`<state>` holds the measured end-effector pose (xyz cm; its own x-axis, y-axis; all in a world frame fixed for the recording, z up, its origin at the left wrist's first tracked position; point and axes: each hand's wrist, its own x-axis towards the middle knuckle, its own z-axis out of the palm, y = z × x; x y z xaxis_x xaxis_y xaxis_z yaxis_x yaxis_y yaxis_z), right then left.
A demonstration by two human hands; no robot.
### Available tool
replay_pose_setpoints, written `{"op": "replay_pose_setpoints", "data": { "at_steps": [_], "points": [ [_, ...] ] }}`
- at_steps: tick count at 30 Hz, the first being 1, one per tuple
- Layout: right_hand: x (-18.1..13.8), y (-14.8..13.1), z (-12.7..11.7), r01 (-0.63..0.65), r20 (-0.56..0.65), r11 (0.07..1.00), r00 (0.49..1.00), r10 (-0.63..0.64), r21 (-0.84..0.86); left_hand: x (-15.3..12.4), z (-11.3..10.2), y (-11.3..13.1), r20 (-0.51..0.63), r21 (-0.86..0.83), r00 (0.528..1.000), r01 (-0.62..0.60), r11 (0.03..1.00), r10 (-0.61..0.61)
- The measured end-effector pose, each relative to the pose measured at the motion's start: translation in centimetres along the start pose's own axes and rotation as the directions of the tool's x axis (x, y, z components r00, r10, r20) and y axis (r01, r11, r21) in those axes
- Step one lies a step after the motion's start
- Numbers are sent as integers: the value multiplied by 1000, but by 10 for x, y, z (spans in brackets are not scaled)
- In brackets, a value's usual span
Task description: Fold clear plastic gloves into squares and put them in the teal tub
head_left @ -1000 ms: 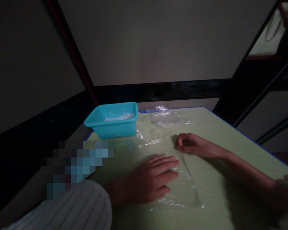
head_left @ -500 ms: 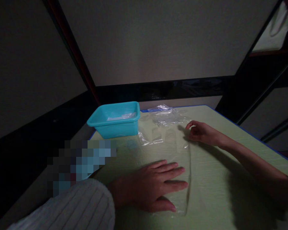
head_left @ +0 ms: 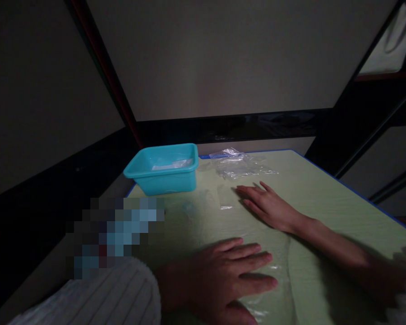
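Note:
A clear plastic bag [head_left: 280,271] lies flat on the pale green table [head_left: 325,189]. My left hand [head_left: 230,280] presses on its near end, palm down, fingers stretched out. My right hand [head_left: 269,205] lies flat on the bag's far part, fingers spread and pointing to the far left. Neither hand grips anything. A white knitted sleeve covers my left forearm.
A turquoise plastic tub [head_left: 162,169] with something pale inside stands at the table's far left corner. A crumpled heap of clear bags [head_left: 238,164] lies beside it near the far edge. Dark frame bars and a wall rise behind the table.
My right hand has gone from a loose pinch near the heap to lying flat on the bag, nearer to me. My left hand has slid slightly towards me.

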<state>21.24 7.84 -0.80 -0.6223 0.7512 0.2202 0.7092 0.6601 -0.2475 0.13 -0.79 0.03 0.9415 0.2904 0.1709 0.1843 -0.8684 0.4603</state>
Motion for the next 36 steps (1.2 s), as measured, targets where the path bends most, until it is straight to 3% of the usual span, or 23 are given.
{"op": "replay_pose_setpoints", "data": {
  "at_steps": [3,5,9,12,15,18,21,26,31,36],
  "points": [
    [-1,0,-3,9,10,1000,1000,-9,1,1,-1,-1,-50,9,997,52,999,-52],
    [-2,-5,-4,96,55,995,994,-97,31,2,-1,-7,-177,36,973,159,987,-151],
    [-6,-12,2,196,181,980,963,-198,28,0,1,-30,-457,111,792,503,857,-405],
    [-8,-8,8,173,227,985,960,-166,-13,-1,0,-47,-421,200,747,630,750,-515],
    [-8,-4,9,167,221,985,963,-155,-36,0,-2,-55,-336,240,749,654,718,-570],
    [-8,0,7,147,232,988,964,-131,-50,-1,-6,-55,-421,232,731,659,715,-537],
    [-9,6,1,101,279,993,957,-80,-62,-5,-13,-56,-520,269,684,699,663,-511],
    [-13,17,-7,60,318,997,947,-40,-53,-12,-24,-66,-529,307,605,790,530,-595],
    [-14,20,-7,73,282,996,958,-56,-51,-12,-27,-73,-552,262,545,832,490,-631],
    [-14,18,-6,77,285,996,957,-59,-54,-8,-27,-81,-595,97,459,856,508,-660]
  ]
}}
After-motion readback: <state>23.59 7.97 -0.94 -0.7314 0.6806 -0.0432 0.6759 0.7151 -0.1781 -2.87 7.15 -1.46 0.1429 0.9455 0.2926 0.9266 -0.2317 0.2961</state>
